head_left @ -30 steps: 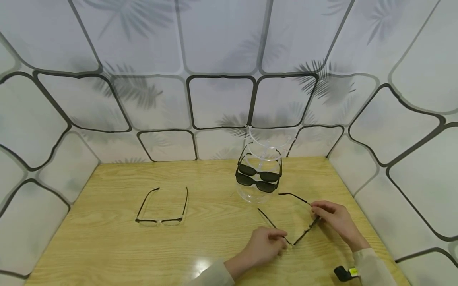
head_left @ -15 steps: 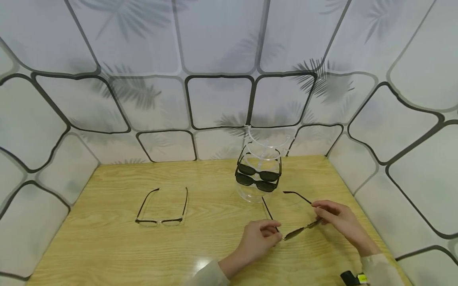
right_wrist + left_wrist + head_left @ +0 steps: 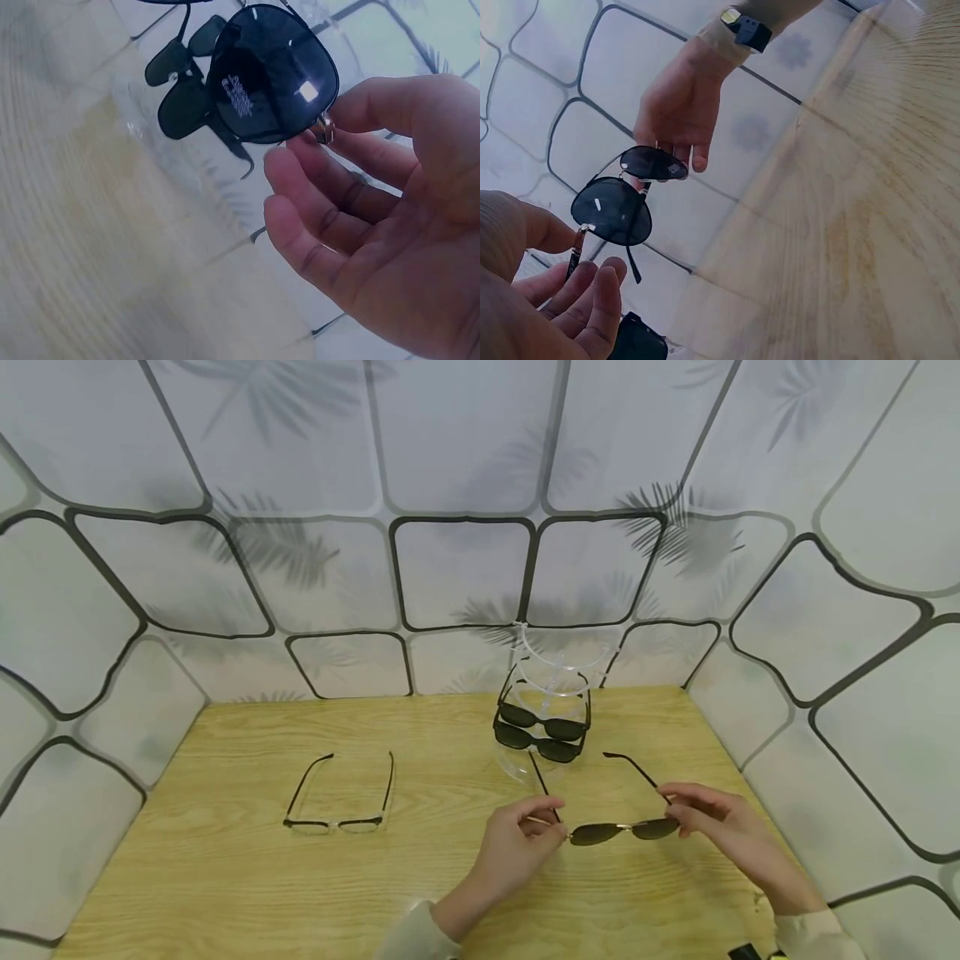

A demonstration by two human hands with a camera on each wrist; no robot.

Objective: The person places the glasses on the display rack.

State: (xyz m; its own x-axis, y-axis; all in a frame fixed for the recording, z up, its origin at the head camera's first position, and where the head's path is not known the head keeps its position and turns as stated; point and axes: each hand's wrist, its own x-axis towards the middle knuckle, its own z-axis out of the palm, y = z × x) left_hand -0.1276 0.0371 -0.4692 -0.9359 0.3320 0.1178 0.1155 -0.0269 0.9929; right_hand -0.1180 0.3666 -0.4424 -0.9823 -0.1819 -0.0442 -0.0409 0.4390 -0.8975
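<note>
Both hands hold one pair of dark aviator sunglasses (image 3: 596, 834) with thin metal frame, its arms unfolded and pointing toward the back. My left hand (image 3: 517, 843) pinches the left hinge area between thumb and fingers. At the opposite hinge my right hand (image 3: 720, 827) grips the other side. In the left wrist view the sunglasses (image 3: 615, 211) stretch between the two hands, lenses tilted. A lens with pale printing (image 3: 270, 82) fills much of the right wrist view, the thumb and index finger at its hinge.
Behind the hands stands a clear display stand (image 3: 562, 667) bearing two pairs of black sunglasses (image 3: 536, 735) one above the other. Half-rim eyeglasses (image 3: 333, 825) lie unfolded on the wooden table (image 3: 247, 893) at the left. Patterned curtain-like walls (image 3: 465, 572) enclose the table's back and sides.
The sunglasses have turned from a slant to nearly level, lenses now facing the front. My left hand has moved left and away from the front edge; the right hand has shifted slightly right.
</note>
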